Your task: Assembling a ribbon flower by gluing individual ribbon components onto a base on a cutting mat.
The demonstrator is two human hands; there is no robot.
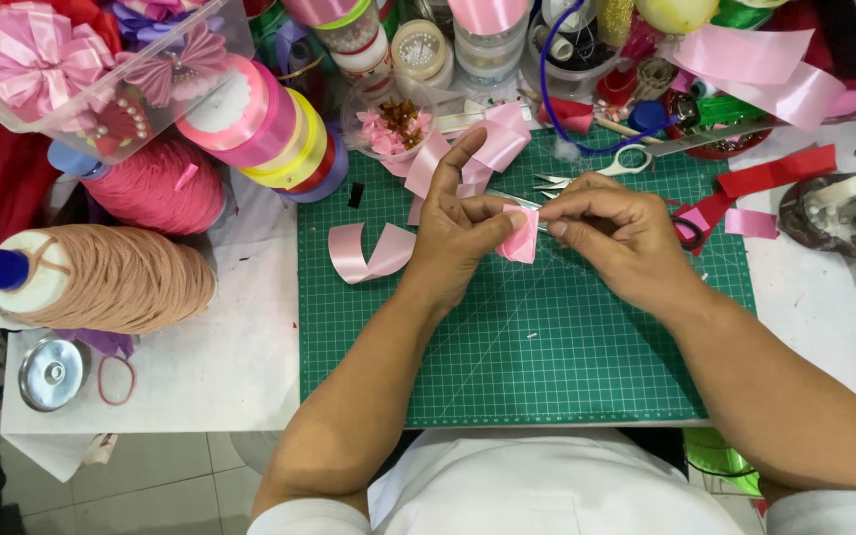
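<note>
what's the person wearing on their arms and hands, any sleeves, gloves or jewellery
Both hands, left and right, are bare: no gloves, rings or watch in view. The forearms are uncovered. White short sleeves show only at the bottom edge, part of a white top.

You wear a white shirt [537, 490] with short sleeves; your forearms are bare, with no rings or watch showing.

A craft workspace: green cutting mat [547, 347], stacked ribbon spools [269, 129], yarn cones [121, 277], and scissors [596, 168] crowd the tabletop [220, 357].
</note>
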